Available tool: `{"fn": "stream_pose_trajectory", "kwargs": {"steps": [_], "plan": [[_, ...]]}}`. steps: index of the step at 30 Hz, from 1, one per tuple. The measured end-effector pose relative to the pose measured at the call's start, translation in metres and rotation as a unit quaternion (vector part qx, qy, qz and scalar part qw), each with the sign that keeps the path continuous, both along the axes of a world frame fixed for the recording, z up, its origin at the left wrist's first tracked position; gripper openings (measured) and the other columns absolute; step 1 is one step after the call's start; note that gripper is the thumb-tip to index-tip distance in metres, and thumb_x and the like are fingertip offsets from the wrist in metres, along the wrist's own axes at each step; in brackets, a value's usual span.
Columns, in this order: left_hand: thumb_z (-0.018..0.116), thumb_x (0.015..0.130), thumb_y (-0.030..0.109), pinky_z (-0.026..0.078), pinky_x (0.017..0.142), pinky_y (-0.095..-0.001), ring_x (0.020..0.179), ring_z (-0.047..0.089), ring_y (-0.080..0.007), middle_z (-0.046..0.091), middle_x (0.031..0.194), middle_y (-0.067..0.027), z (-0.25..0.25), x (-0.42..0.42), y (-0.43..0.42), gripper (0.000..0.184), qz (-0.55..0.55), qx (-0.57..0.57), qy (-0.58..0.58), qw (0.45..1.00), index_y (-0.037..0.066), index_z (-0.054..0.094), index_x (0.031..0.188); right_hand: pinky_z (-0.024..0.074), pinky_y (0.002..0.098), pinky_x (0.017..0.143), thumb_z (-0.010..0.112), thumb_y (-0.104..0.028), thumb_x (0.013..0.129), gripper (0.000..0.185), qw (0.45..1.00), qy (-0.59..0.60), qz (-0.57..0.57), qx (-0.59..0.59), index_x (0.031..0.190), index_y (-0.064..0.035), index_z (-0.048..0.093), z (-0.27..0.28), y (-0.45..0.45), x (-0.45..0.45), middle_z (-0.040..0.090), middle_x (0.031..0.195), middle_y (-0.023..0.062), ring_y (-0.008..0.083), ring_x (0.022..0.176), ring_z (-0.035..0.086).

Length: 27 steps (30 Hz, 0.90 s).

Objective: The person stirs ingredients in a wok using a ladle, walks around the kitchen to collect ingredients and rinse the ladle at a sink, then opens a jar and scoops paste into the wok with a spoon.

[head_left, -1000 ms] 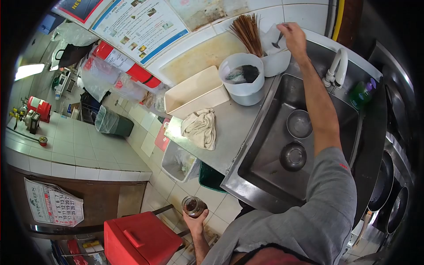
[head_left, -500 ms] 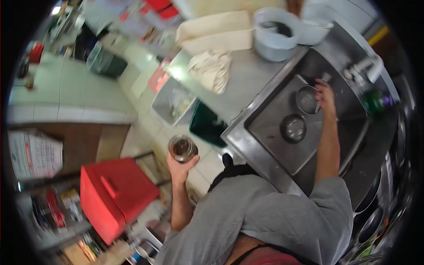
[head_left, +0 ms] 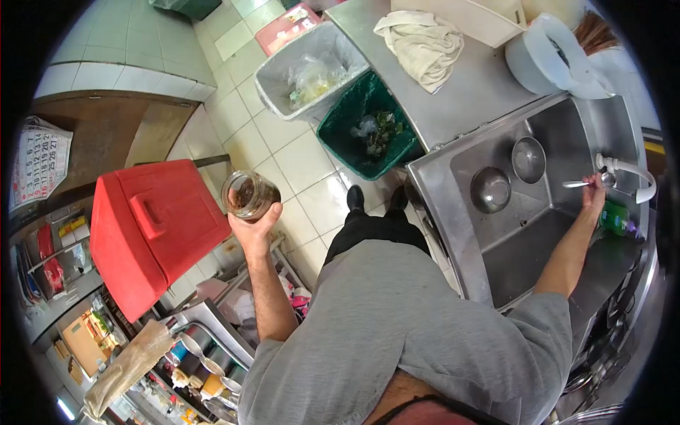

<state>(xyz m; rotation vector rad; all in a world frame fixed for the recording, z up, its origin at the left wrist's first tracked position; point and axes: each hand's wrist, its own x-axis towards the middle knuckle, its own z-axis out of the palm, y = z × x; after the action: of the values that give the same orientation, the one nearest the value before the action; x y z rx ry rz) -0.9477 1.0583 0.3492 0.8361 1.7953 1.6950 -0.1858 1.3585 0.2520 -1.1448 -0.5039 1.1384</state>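
Note:
My left hand (head_left: 256,225) is wrapped round an open glass jar (head_left: 251,195) with dark brown contents, held up over the floor on the left. My right hand (head_left: 593,193) is closed on a metal spoon (head_left: 575,184) close to the faucet (head_left: 630,167); the spoon's handle sticks out to the left. Inside the steel sink (head_left: 510,234) rest two round metal bowls, one nearer (head_left: 490,190) and one against the far side (head_left: 529,160). A green bottle (head_left: 615,217) with a purple cap stands beside my right wrist.
A grey bin (head_left: 273,88) and a green bin (head_left: 368,170) stand on the tiled floor by the steel counter (head_left: 382,57). On that counter lie a cloth (head_left: 421,48) and a white bucket (head_left: 531,60). A red cooler box (head_left: 152,219) is at my left.
The view has turned and tilted down. My right hand has moved from beside the far bowl to the faucet with the spoon. My left hand still holds the jar.

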Motion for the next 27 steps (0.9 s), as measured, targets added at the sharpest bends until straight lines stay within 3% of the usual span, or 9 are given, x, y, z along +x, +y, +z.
{"fn": "stream_pose_trajectory", "kwargs": {"steps": [3,7,9,12,15,16,21,25,27], "plan": [[0.086,0.054,0.015,0.046,0.084,-0.0313,0.093,0.057,-0.0169,0.058,0.102,-0.0081,-0.007,0.0,-0.002,0.07,0.002,-0.014,-0.002,1.0,-0.001,0.049,0.112,0.042,0.034,0.059,0.067,-0.015,0.079,0.016,0.982,-0.164,-0.027,-0.085,0.088,-0.0053,0.059,-0.024,0.022,0.053,0.052,0.064,0.0029,0.0173,0.059,0.048],[0.086,0.052,0.012,0.044,0.09,-0.0322,0.099,0.055,-0.0182,0.056,0.107,-0.0092,0.008,0.024,0.011,0.08,-0.054,-0.074,0.035,0.995,0.0,0.043,0.119,0.047,0.0317,0.064,0.073,-0.035,0.071,0.037,0.691,-0.638,-0.233,-0.248,0.09,-0.0039,0.067,-0.024,0.039,0.077,0.063,0.083,0.0054,0.0195,0.072,0.059],[0.085,0.053,0.01,0.044,0.091,-0.0326,0.102,0.054,-0.0177,0.054,0.111,-0.0095,0.019,0.045,0.027,0.08,-0.09,-0.027,0.078,0.993,0.002,0.042,0.12,0.0475,0.0351,0.068,0.072,-0.039,0.072,0.041,0.682,-0.599,-0.265,-0.326,0.091,-0.0032,0.066,-0.005,0.038,0.067,0.064,0.09,0.0088,0.0215,0.077,0.06],[0.083,0.053,0.008,0.042,0.094,-0.0328,0.108,0.05,-0.0185,0.049,0.118,-0.0094,0.036,0.073,0.047,0.078,-0.144,-0.025,0.14,0.979,0.006,0.043,0.12,0.0473,0.0374,0.074,0.073,-0.041,0.07,0.048,0.91,-0.271,-0.253,-0.187,0.096,-0.0019,0.065,-0.059,0.071,0.145,0.063,0.099,0.0137,0.0263,0.087,0.061],[0.084,0.052,0.011,0.043,0.091,-0.0312,0.104,0.052,-0.016,0.05,0.119,-0.0095,0.037,0.092,0.063,0.08,-0.165,-0.012,0.189,0.968,0.002,0.043,0.12,0.0487,0.0402,0.072,0.076,-0.04,0.067,0.056,0.96,-0.223,-0.137,-0.097,0.101,0.0021,0.061,-0.083,0.096,0.174,0.063,0.1,0.0164,0.0305,0.091,0.061],[0.084,0.052,0.012,0.043,0.092,-0.0312,0.104,0.051,-0.0161,0.05,0.119,-0.0097,0.039,0.098,0.066,0.08,-0.173,-0.018,0.179,0.968,0.002,0.042,0.12,0.0492,0.0375,0.069,0.079,-0.038,0.065,0.058,0.72,-0.561,-0.192,-0.361,0.102,0.002,0.06,-0.063,0.098,0.166,0.063,0.099,0.0147,0.0301,0.09,0.061],[0.083,0.053,0.01,0.041,0.092,-0.0307,0.104,0.051,-0.0163,0.05,0.119,-0.0094,0.044,0.118,0.067,0.079,-0.183,-0.029,0.188,0.965,0.001,0.042,0.121,0.0462,0.0318,0.048,0.077,-0.047,0.065,0.073,0.826,-0.323,-0.361,-0.289,0.109,0.0058,0.052,-0.021,0.054,0.085,0.06,0.106,0.016,0.0276,0.095,0.061],[0.082,0.054,0.005,0.042,0.094,-0.0339,0.107,0.05,-0.0193,0.049,0.119,-0.0084,0.037,0.133,0.067,0.078,-0.172,-0.039,0.101,0.979,0.004,0.043,0.121,0.0419,0.0325,0.069,0.074,-0.032,0.072,0.069,0.97,-0.197,-0.064,-0.127,0.128,-0.0051,0.045,-0.059,0.054,0.15,0.052,0.124,0.0078,0.0226,0.103,0.054],[0.081,0.053,0.002,0.044,0.09,-0.0333,0.104,0.052,-0.0187,0.05,0.118,-0.0089,0.036,0.138,0.066,0.079,-0.179,-0.056,0.113,0.976,0.004,0.041,0.122,0.0354,0.0244,0.044,0.079,-0.027,0.066,0.069,0.957,-0.236,-0.127,-0.11,0.119,0.0051,0.048,-0.027,0.038,0.108,0.059,0.091,0.0058,0.0136,0.055,0.049]]}}
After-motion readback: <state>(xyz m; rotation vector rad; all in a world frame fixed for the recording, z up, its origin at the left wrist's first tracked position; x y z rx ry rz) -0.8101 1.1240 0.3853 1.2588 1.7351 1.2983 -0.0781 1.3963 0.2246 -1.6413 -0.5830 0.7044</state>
